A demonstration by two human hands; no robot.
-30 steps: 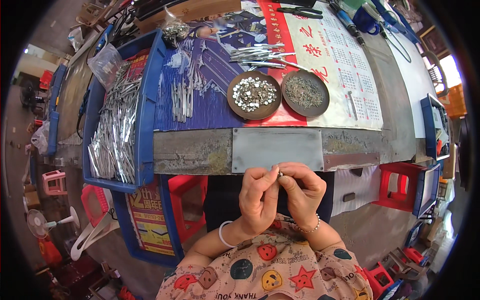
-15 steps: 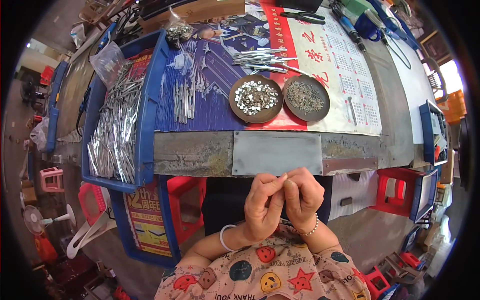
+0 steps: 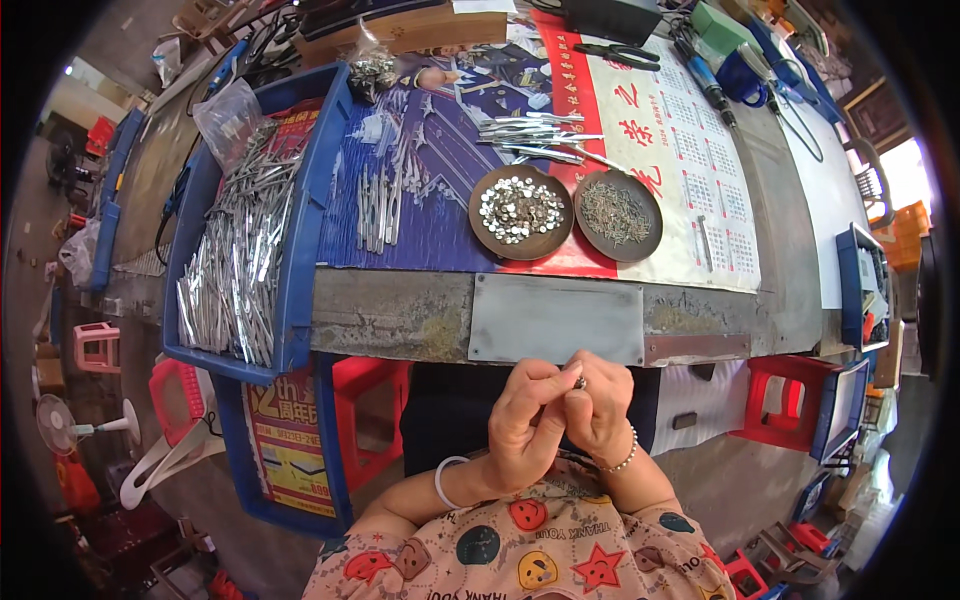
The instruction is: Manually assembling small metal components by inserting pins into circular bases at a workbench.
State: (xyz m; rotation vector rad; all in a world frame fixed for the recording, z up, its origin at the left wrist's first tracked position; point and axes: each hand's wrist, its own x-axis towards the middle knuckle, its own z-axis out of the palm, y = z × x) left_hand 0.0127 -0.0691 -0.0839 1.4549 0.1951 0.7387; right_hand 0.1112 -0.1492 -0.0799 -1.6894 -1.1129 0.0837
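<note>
My left hand [image 3: 524,415] and my right hand [image 3: 600,412] meet fingertip to fingertip just below the bench's front edge, both closed in a pinch. Between the fingertips shows a tiny dark, shiny metal piece [image 3: 580,382], too small to name. Beyond the hands, a grey metal plate [image 3: 556,320] is fixed along the bench edge. Two round brown dishes stand past it: the left dish [image 3: 485,238] holds small shiny discs [image 3: 520,208], the right dish [image 3: 640,252] small thin pins [image 3: 613,212].
A blue crate [image 3: 297,270] full of slim metal strips [image 3: 235,270] stands at the left. More metal strips [image 3: 540,132] lie behind the dishes, others [image 3: 378,210] beside the crate. Pliers [image 3: 618,54] and a blue-handled tool [image 3: 706,82] lie farther back. Red stools [image 3: 778,400] stand below.
Both hands have shifted and turned slightly, and the small metal piece now shows between the fingertips. The bench sits slightly lower in the view. The dishes and crate remain in place.
</note>
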